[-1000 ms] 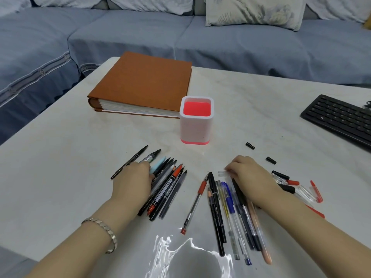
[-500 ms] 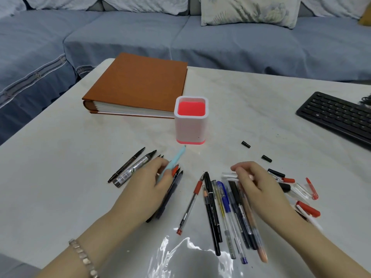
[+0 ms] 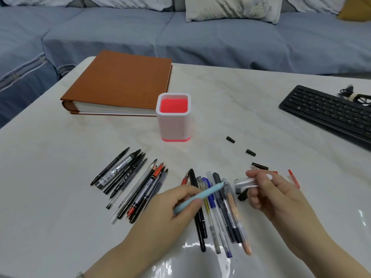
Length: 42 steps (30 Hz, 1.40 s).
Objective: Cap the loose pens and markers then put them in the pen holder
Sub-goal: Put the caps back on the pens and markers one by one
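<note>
Pale blue pen (image 3: 200, 195), gripped by curled fingers of the left hand (image 3: 170, 209) above the loose pens (image 3: 128, 177), aimed at a clear cap (image 3: 244, 182) pinched in the right hand (image 3: 269, 193); misaligned, the cap might slip and drop, with the pen holder (image 3: 173, 121) standing well beyond.

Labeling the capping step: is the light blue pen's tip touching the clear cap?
Apart. Head view shows a gap between the tip of the light blue pen in the left hand and the clear cap the right hand pinches.
</note>
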Motion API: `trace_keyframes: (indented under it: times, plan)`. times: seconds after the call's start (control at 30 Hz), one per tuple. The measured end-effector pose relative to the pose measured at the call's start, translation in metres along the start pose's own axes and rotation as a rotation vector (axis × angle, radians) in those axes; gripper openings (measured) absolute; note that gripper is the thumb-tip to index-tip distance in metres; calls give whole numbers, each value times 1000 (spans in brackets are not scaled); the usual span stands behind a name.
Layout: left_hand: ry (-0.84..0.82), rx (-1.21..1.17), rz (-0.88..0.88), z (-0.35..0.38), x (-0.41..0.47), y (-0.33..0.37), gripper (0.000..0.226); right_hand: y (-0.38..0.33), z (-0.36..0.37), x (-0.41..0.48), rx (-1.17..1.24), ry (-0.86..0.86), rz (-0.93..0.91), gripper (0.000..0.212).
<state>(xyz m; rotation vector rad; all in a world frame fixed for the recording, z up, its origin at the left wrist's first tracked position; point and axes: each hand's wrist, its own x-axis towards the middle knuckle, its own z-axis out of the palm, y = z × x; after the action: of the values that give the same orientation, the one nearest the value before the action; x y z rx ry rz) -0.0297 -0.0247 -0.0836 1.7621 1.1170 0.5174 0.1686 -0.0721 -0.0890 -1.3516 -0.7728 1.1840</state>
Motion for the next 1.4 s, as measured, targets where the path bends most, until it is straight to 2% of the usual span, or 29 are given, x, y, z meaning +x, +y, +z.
trace_keyframes:
  times: [0.1, 0.23, 0.43, 0.63, 0.7, 0.8, 0.93, 1.0, 1.07, 1.13, 1.23, 1.3, 1.4]
  plan:
    - [-10, 11, 0, 1, -2, 2, 25, 1, 0, -2, -20, 6, -3, 67]
    - [-10, 20, 6, 2, -3, 4, 31, -2, 4, -5, -35, 27, 17, 28]
    - [-6, 58, 50, 2, -2, 5, 31, -3, 4, -5, -79, 42, 13, 21]
    - [-35, 112, 148, 11, -4, 6, 19, 0, 18, -15, -125, -133, 50, 21]
    - [-5, 37, 84, 15, -5, 8, 23, 3, 20, -16, -119, -127, 39, 20]
    - [-14, -182, -110, 17, -4, 14, 28, 6, 20, -16, -133, -135, 8, 20]
    - [-177, -581, -361, 18, -1, 15, 22, 8, 17, -19, -172, -172, -9, 24]
    - [-220, -618, -380, 19, 0, 13, 23, 9, 17, -20, -157, -167, 4, 17]
    - [-197, -468, -284, 23, 3, 11, 19, 14, 17, -18, -128, -157, 43, 8]
    - [-108, -175, -132, 27, 6, 5, 17, 20, 17, -13, -135, -159, 67, 7]
    - [99, 305, 31, 24, 8, -9, 23, 18, 14, -2, -126, -71, 53, 12]
    - [233, 447, 51, 20, 10, -20, 24, 10, 14, 6, -187, 8, 13, 13]
    - [249, 532, -68, 17, 12, -36, 23, 14, 21, 19, -476, 37, -50, 38]
